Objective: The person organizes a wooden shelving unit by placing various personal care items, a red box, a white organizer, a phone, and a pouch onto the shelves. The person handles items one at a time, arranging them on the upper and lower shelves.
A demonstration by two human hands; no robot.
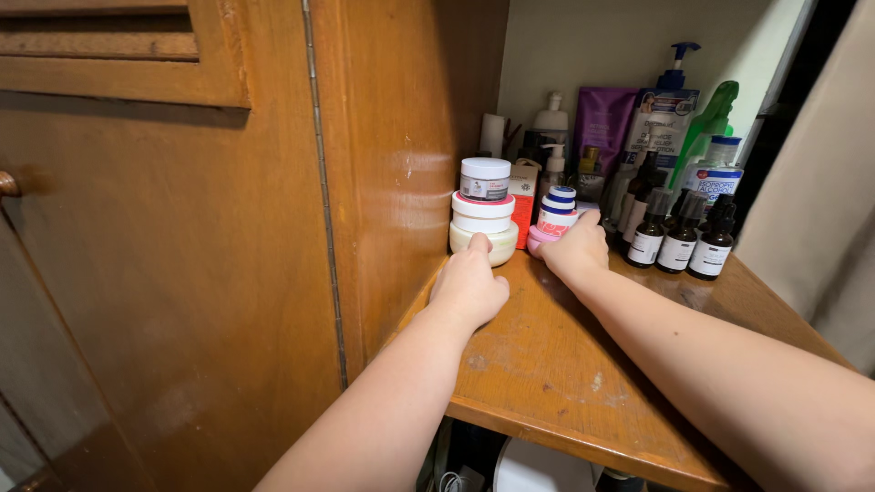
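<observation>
The left hand rests on the wooden shelf, knuckles up, its fingertips touching the base of the cream jar at the bottom of a three-jar stack. Above that jar sit a white jar with a pink band and a small white-lidded jar. The stack's long axis is vertical, and it stands directly ahead of the left hand, hard against the wooden cabinet wall. The left fingers are curled and pressed to the jar rather than wrapped around it. The right hand lies just to the right, closed around the pink base of a second, smaller stack topped by a blue-and-white jar; its fingertips are hidden, so the exact grip cannot be determined. Dark dropper bottles stand near the right hand, with pump bottles behind.
</observation>
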